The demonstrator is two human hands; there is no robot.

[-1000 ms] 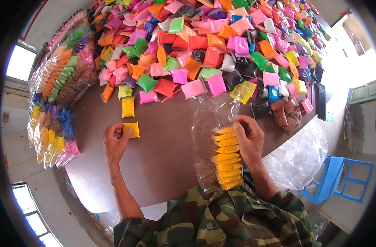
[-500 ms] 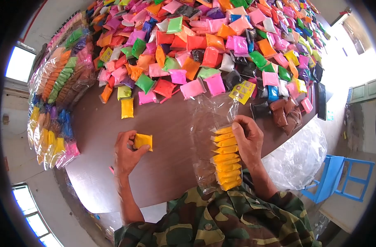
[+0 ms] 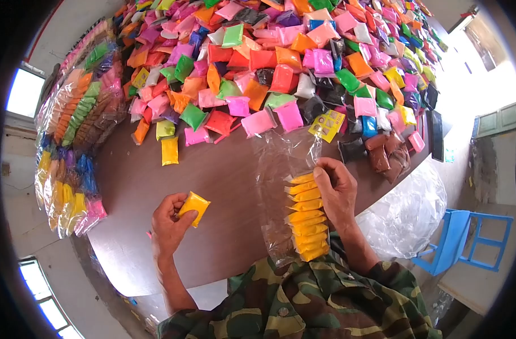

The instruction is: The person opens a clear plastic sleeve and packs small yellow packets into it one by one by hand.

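Between the thumb and fingers of my left hand [image 3: 172, 224] is a small yellow packet [image 3: 194, 209], held above the table. My right hand [image 3: 338, 191] pinches the edge of a clear plastic bag [image 3: 272, 195], beside its row of yellow packets. Several yellow packets [image 3: 308, 217] lie stacked in that bag, overlapping one another down its right side. The upper and left parts of the bag are flat and see-through. A single yellow packet [image 3: 170, 151] lies on the table beyond my left hand.
A large heap of multicoloured packets [image 3: 258, 62] covers the far part of the brown table [image 3: 224, 164]. Filled clear bags [image 3: 77, 118] are stacked at the left. Brown packets [image 3: 388, 155] lie at the right edge, near clear plastic sheeting [image 3: 405, 209] and a blue stool [image 3: 453, 240].
My left hand has moved slightly down and turned, tilting the yellow packet. My right hand keeps its grip on the bag. The whole view has shifted a little.
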